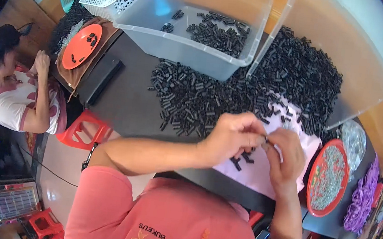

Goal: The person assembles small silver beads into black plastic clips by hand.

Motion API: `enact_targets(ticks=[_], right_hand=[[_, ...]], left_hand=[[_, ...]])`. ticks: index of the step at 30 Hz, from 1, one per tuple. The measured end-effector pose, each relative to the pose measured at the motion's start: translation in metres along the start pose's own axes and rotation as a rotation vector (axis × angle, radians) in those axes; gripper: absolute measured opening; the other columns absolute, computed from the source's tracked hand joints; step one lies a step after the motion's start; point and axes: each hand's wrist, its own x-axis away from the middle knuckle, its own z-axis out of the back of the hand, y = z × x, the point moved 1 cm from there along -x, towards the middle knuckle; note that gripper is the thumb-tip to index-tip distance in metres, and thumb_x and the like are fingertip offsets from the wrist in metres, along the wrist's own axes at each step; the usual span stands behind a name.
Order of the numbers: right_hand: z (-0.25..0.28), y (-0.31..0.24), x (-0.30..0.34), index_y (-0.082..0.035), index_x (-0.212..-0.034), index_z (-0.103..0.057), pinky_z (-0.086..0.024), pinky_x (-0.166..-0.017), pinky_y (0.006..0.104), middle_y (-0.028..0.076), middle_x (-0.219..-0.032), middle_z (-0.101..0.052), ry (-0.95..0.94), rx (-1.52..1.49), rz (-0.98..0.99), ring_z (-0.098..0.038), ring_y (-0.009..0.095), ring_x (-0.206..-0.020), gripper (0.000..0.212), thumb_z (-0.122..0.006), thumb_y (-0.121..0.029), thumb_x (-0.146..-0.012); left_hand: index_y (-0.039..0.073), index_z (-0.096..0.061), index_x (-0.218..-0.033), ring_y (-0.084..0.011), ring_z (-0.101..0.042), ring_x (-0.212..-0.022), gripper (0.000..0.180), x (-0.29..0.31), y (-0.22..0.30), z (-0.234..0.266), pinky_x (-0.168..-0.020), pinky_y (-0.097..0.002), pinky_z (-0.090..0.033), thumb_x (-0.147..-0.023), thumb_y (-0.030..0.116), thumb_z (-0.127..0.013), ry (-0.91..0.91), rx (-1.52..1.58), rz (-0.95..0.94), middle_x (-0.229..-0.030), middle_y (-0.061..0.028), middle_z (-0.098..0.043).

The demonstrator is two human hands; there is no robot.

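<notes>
My left hand (232,141) and my right hand (287,157) meet over a pink cloth (261,178), fingertips pinched together. Between them is a small dark piece (266,139), mostly hidden by the fingers. A few black pieces (237,163) lie on the cloth just below my left hand. Beyond both hands spreads a large heap of short black tube-like parts (194,93), some reaching onto the cloth. To the right of my right hand stands a red oval tray (310,194) full of small pale, shiny pieces (329,177).
A clear plastic bin (181,46) holding more black parts stands behind the heap, with another clear panel (338,56) beside it. Clear bags (353,142) and purple cord (361,202) lie right. At left, a person (27,94) sits by an orange plate (73,47).
</notes>
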Motion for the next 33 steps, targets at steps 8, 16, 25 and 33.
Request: enact_targets(ticks=[8,16,25,33], right_hand=[[0.002,-0.002,-0.007,0.001,-0.095,-0.060,-0.048,-0.061,0.0380,0.017,-0.082,-0.061,-0.073,-0.177,-0.044,-0.062,0.033,-0.073,0.027,-0.065,0.003,-0.069],[0.000,-0.001,-0.007,0.002,-0.094,-0.059,-0.047,-0.057,0.0366,0.016,-0.081,-0.061,-0.100,-0.253,-0.044,-0.062,0.033,-0.070,0.027,-0.066,0.005,-0.068],[0.002,-0.009,0.004,0.001,-0.094,-0.061,-0.051,-0.076,0.0389,0.016,-0.090,-0.063,-0.067,-0.136,-0.224,-0.063,0.034,-0.085,0.021,-0.061,0.007,-0.074],[-0.004,0.009,0.000,-0.002,-0.097,-0.063,-0.047,-0.069,0.0251,0.008,-0.085,-0.064,0.102,-0.288,-0.399,-0.061,0.016,-0.076,0.012,-0.061,-0.005,-0.085]], left_hand=[[0.002,-0.061,-0.094,-0.0033,-0.050,-0.063,0.011,0.008,0.009,0.004,-0.052,-0.0199,-0.041,-0.084,0.005,-0.065,-0.040,0.043,0.105,-0.075,0.0007,-0.059],[0.001,-0.061,-0.094,-0.0049,-0.052,-0.070,0.011,0.008,0.008,0.006,-0.060,-0.0204,-0.043,-0.084,0.003,-0.065,-0.065,0.084,0.034,-0.078,-0.0001,-0.059],[0.001,-0.062,-0.100,-0.0057,-0.054,-0.064,0.014,0.009,0.000,0.001,-0.052,-0.0205,-0.044,-0.087,0.003,-0.064,-0.056,0.124,0.062,-0.086,-0.0016,-0.060],[-0.007,-0.057,-0.108,-0.0095,-0.056,-0.066,0.027,-0.007,0.002,0.003,-0.050,-0.0212,-0.047,-0.081,-0.008,-0.059,-0.040,0.061,-0.107,-0.087,-0.0083,-0.060]])
